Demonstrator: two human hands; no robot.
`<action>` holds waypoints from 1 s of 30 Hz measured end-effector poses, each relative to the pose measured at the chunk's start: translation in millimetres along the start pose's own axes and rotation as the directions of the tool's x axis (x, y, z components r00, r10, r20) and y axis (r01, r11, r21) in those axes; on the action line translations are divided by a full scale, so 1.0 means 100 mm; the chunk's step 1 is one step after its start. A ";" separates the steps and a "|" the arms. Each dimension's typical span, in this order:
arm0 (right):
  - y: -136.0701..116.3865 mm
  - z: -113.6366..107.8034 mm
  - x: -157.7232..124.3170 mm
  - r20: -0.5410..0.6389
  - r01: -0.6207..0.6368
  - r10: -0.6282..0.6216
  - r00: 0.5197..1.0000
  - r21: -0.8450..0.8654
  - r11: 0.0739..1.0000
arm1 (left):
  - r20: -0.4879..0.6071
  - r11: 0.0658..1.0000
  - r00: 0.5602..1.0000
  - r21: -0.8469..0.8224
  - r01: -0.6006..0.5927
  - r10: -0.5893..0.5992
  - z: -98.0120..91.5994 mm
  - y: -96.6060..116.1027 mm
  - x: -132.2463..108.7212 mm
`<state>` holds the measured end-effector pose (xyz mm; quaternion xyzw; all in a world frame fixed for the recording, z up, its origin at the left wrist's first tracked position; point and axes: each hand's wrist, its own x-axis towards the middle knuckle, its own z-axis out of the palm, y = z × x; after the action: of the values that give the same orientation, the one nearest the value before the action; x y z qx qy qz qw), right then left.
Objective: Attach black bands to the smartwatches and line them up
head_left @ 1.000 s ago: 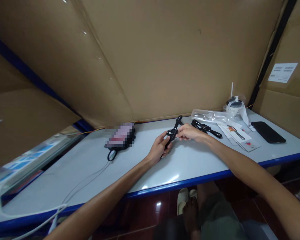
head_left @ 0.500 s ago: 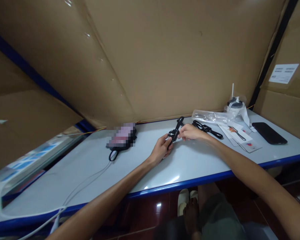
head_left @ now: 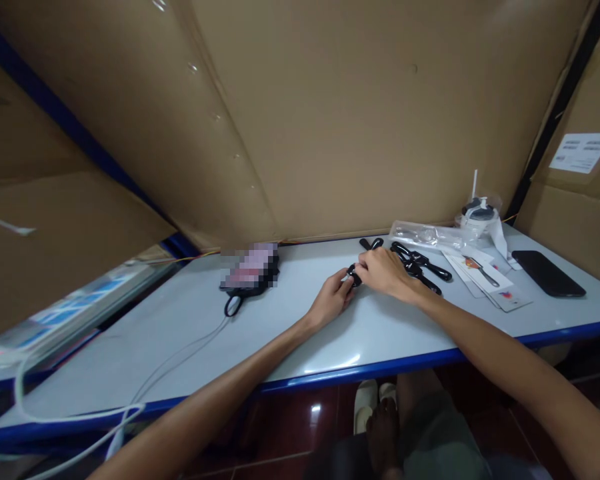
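A small black strap-like device (head_left: pixel 354 275) lies low on the white table (head_left: pixel 260 333), pinched between both hands. My left hand (head_left: pixel 333 300) grips its near end with curled fingers. My right hand (head_left: pixel 385 272) is closed over its far end, hiding most of it. A black strap end (head_left: pixel 370 244) sticks out just behind my right hand. Another black strap piece (head_left: pixel 423 261) lies right of my right hand.
A blurred dark pouch (head_left: pixel 250 270) with a white cable (head_left: pixel 130 400) lies left. Leaflets (head_left: pixel 485 277), a clear plastic bag (head_left: pixel 425 233), a wrapped white item (head_left: pixel 477 213) and a black phone (head_left: pixel 547 273) sit right. Cardboard sheets (head_left: pixel 330 120) wall the back.
Both hands have lowered the black device from a raised, tilted pose down to the tabletop. My right hand now covers more of it. The camera view shifted slightly.
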<state>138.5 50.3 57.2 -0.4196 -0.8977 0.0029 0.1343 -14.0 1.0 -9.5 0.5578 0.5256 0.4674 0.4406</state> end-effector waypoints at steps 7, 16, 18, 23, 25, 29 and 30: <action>0.07 -0.03 -0.03 -0.032 0.083 -0.082 0.996 0.049 0.995 | -0.014 1.000 1.000 0.010 0.011 -0.010 0.00 0.02 0.00; 0.05 0.02 -0.01 -0.062 0.161 -0.151 0.987 0.212 0.964 | 0.010 0.997 0.999 -0.066 0.035 -0.034 -0.01 0.02 0.02; 0.09 0.00 0.00 -0.053 0.130 -0.123 0.991 0.167 0.977 | 0.014 0.997 0.999 -0.070 0.044 -0.043 -0.01 0.03 0.02; 0.11 0.00 0.01 -0.025 0.091 -0.088 0.996 0.110 0.990 | -0.005 0.997 0.999 -0.066 0.050 -0.050 0.00 0.05 0.00; 0.09 0.02 0.00 -0.013 0.124 -0.123 0.992 0.147 0.981 | 0.000 0.997 0.999 -0.069 0.046 -0.046 0.00 0.06 0.00; 0.07 0.04 -0.01 -0.049 0.178 -0.172 0.984 0.191 0.965 | 0.004 0.997 0.999 -0.069 0.045 -0.045 -0.01 0.06 0.00; 0.07 0.03 -0.01 -0.057 0.170 -0.162 0.985 0.177 0.969 | 0.008 0.997 0.999 -0.067 0.047 -0.047 -0.01 0.06 0.01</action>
<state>143.2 54.5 53.0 -0.3291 -0.9226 0.0646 0.1905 -13.7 1.2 -3.8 0.5315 0.5212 0.4726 0.4718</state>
